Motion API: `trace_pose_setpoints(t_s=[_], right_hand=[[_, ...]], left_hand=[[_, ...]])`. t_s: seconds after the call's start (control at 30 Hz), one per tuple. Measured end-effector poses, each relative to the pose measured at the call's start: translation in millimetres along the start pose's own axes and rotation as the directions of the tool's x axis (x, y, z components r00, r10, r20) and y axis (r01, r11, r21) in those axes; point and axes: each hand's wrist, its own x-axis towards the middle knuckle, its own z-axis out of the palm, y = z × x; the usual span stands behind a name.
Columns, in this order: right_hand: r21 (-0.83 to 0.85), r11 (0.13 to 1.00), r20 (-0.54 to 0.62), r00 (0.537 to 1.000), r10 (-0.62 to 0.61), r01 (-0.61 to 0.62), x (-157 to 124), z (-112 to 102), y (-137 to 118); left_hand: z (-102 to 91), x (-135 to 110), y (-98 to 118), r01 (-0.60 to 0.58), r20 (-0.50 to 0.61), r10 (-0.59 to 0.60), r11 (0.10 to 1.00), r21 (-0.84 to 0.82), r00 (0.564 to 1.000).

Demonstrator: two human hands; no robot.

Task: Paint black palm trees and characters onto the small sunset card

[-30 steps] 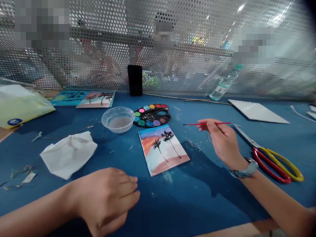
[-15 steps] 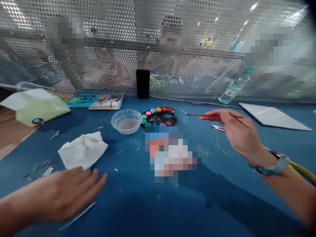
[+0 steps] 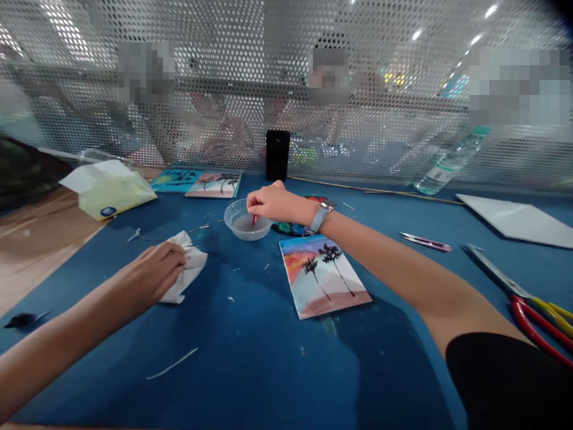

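My right hand (image 3: pixel 271 202) is closed on a red paintbrush (image 3: pixel 254 212), whose lower end dips into cloudy water in a clear plastic bowl (image 3: pixel 235 229). My left hand (image 3: pixel 168 263) grips a crumpled white tissue (image 3: pixel 193 267) on the blue table. Behind my right wrist, the black paint palette (image 3: pixel 290 229) is partly hidden. Nearer to me lies a small painting (image 3: pixel 301 280) of two dark trees against a blue, orange and pink background.
Thread snips (image 3: pixel 425 241) and large red-and-yellow-handled scissors (image 3: pixel 521 292) lie to the right. A clear bottle (image 3: pixel 447 167), a white board (image 3: pixel 514 221) and a black phone (image 3: pixel 278 156) are near the perforated screen. At left are a tissue pack (image 3: pixel 114 191) and two picture cards (image 3: pixel 212 184).
My right hand has moved left with the paintbrush, from right of the palette into the water bowl. My left hand has gone from lying flat beside the tissue to gripping it.
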Motion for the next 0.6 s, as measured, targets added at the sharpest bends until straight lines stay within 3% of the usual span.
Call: trace_pose_setpoints(t_s=[0.17, 0.27, 0.4, 0.6], right_hand=[[0.007, 0.999, -0.037, 0.998, 0.042, -0.042, 11, 2, -1], [0.069, 0.996, -0.109, 0.992, 0.067, -0.060, 9, -2, 4], [0.224, 0.974, -0.239, 0.967, 0.084, -0.029, 1, -6, 16], [0.488, 0.868, -0.353, 0.930, 0.102, 0.090, -4, -11, 20]], left_hand=[[-9.3, -13, -7, 0.199, -0.028, -0.198, 0.978, 0.061, 0.980], [-13.3, -10, -9, 0.258, -0.001, -0.258, 0.964, 0.061, 0.966], [-32.7, 6, -4, 0.334, -0.003, -0.334, 0.941, 0.053, 0.943], [-64.7, 44, 0, 0.527, -0.107, -0.532, 0.847, -0.073, 0.840]])
